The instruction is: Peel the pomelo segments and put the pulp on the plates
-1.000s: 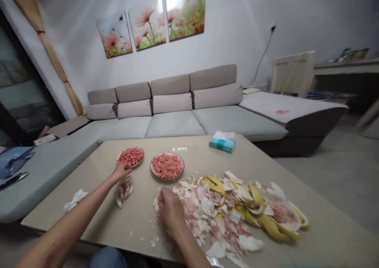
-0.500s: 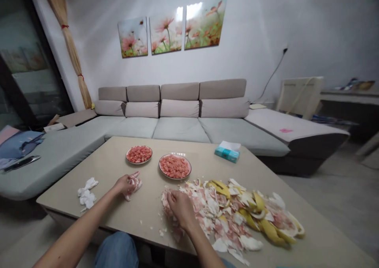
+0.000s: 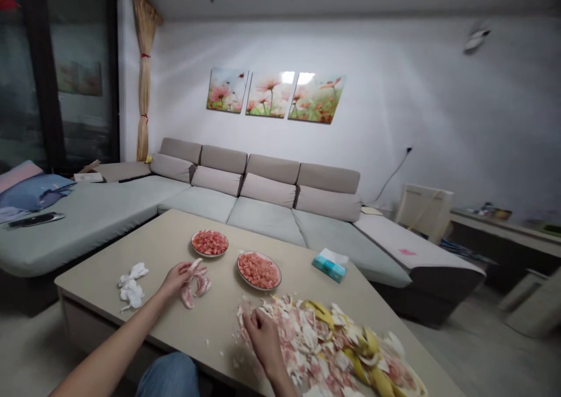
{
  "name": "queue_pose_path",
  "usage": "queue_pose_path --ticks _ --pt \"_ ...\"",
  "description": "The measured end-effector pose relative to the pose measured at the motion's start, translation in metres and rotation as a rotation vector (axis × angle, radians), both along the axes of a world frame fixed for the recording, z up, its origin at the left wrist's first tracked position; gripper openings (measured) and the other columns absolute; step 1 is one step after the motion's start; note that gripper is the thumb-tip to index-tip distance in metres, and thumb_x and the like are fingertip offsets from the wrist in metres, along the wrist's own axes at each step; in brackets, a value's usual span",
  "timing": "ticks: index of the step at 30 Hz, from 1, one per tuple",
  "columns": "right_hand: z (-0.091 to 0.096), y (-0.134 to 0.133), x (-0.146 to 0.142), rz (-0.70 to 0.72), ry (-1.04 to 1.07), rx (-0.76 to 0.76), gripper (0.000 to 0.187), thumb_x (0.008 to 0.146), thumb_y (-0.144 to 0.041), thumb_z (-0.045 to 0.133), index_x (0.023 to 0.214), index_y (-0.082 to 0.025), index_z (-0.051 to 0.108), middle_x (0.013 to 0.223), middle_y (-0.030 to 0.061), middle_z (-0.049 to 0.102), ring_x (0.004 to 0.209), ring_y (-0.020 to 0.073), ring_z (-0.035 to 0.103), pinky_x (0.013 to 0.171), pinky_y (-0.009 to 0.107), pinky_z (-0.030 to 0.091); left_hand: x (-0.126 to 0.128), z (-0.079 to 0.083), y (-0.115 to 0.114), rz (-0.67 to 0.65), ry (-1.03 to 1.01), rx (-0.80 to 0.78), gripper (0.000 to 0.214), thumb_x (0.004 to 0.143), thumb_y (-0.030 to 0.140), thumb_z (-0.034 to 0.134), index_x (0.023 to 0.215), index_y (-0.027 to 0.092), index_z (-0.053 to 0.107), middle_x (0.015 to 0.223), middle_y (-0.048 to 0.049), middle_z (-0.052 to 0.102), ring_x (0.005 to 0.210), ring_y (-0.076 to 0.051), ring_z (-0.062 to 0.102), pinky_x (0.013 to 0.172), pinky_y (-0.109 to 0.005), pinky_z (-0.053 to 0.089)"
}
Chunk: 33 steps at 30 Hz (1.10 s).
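My left hand point(image 3: 177, 280) is closed on some pale pink pomelo segments point(image 3: 193, 283), which spread out below and beside the fingers just over the table. My right hand point(image 3: 262, 332) is curled into a fist at the left edge of a heap of pomelo membrane scraps point(image 3: 307, 347); what its fingers hold, if anything, is hidden. Strips of yellow pomelo peel point(image 3: 368, 344) lie among the scraps. Beyond the hands are two dark-rimmed plates piled with pink pomelo pulp, a left pile point(image 3: 209, 242) and a right pile point(image 3: 258, 269).
Crumpled white tissues point(image 3: 131, 286) lie on the table's left side. A blue tissue pack point(image 3: 329, 266) sits near the far right edge of the table point(image 3: 166, 239). Small white crumbs dot the near edge. Behind stands a long sofa point(image 3: 263, 210).
The camera view has tilted up and turned. In my left hand, the pomelo segments now hang more spread apart. My right hand stays by the scraps, still closed.
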State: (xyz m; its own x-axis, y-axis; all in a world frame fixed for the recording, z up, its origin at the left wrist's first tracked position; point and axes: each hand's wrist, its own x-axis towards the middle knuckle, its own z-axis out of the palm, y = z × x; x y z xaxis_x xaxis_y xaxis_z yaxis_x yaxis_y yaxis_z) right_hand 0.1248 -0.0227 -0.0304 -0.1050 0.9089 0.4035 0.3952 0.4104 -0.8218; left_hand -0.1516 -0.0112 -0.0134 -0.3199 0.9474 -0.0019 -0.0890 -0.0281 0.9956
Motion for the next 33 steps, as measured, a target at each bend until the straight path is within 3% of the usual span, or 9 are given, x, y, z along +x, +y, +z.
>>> queue_pose_path --ticks 4,8,12,18,23,25,28,33 --pt "0.014 -0.017 -0.025 0.086 0.15 -0.046 0.034 0.081 -0.048 0.056 0.067 -0.017 0.057 0.059 -0.0013 0.051 0.052 0.0138 0.048 0.042 0.022 0.039 0.035 0.012 -0.027 -0.056 -0.047 0.176 0.045 0.064 0.031 0.082 0.103 0.014 0.068 0.108 -0.0109 0.07 0.099 -0.027 0.065 0.087 -0.039 0.052" --pt "0.031 -0.032 -0.039 0.151 0.25 -0.094 0.037 0.085 -0.047 0.054 0.1 -0.015 0.064 0.078 0.0039 0.062 0.05 0.0122 0.052 0.043 0.023 0.045 0.089 0.014 -0.058 -0.065 -0.132 0.313 0.039 0.064 0.035 0.08 0.099 0.017 0.071 0.107 -0.0096 0.072 0.104 -0.026 0.064 0.092 -0.034 0.049" --pt "0.047 -0.04 -0.036 0.161 0.298 -0.094 0.031 0.086 -0.045 0.057 0.094 -0.015 0.064 0.078 0.0036 0.064 0.053 0.0116 0.053 0.047 0.023 0.046 0.129 0.009 -0.068 -0.038 -0.251 0.371 0.037 0.063 0.038 0.081 0.092 0.017 0.071 0.095 -0.0078 0.073 0.093 -0.024 0.067 0.087 -0.033 0.053" --pt "0.061 -0.036 -0.023 0.142 0.26 -0.065 0.015 0.081 -0.032 0.065 0.083 -0.017 0.069 0.07 0.0015 0.064 0.059 0.0147 0.056 0.052 0.023 0.045 0.141 0.005 -0.054 -0.016 -0.432 0.346 0.038 0.059 0.032 0.085 0.091 0.017 0.07 0.091 -0.0067 0.073 0.09 -0.022 0.068 0.083 -0.03 0.054" --pt "0.054 -0.028 -0.01 0.044 0.098 0.069 0.009 0.082 -0.022 0.064 0.085 -0.02 0.072 0.079 0.0022 0.067 0.069 0.0165 0.06 0.06 0.023 0.047 0.158 0.006 -0.044 -0.248 -0.763 0.266 0.045 0.067 0.024 0.082 0.108 0.02 0.063 0.099 -0.007 0.073 0.091 -0.022 0.069 0.084 -0.033 0.053" --pt "0.049 -0.026 -0.001 0.02 0.027 0.083 0.009 0.083 -0.023 0.064 0.083 -0.02 0.072 0.076 0.0023 0.066 0.068 0.0165 0.061 0.059 0.023 0.047 0.166 0.005 -0.038 -0.301 -0.765 0.231 0.037 0.068 0.024 0.082 0.099 0.017 0.064 0.09 -0.0073 0.074 0.084 -0.02 0.069 0.082 -0.032 0.052" --pt "0.044 -0.023 0.017 0.009 -0.005 0.066 0.011 0.085 -0.026 0.063 0.088 -0.02 0.071 0.082 0.0041 0.068 0.068 0.0164 0.064 0.058 0.023 0.05 0.172 0.002 -0.029 -0.278 -0.714 0.171 0.032 0.068 0.026 0.082 0.094 0.016 0.065 0.083 -0.0067 0.075 0.082 -0.019 0.069 0.079 -0.028 0.052" --pt "0.041 -0.018 0.039 0.011 0.005 0.11 0.021 0.088 -0.023 0.06 0.107 -0.024 0.07 0.103 0.0074 0.071 0.09 0.0195 0.068 0.073 0.026 0.056 0.168 -0.007 -0.022 -0.26 -0.602 0.082 0.033 0.072 0.03 0.079 0.098 0.015 0.066 0.083 -0.0059 0.073 0.07 -0.013 0.064 0.066 -0.022 0.051"
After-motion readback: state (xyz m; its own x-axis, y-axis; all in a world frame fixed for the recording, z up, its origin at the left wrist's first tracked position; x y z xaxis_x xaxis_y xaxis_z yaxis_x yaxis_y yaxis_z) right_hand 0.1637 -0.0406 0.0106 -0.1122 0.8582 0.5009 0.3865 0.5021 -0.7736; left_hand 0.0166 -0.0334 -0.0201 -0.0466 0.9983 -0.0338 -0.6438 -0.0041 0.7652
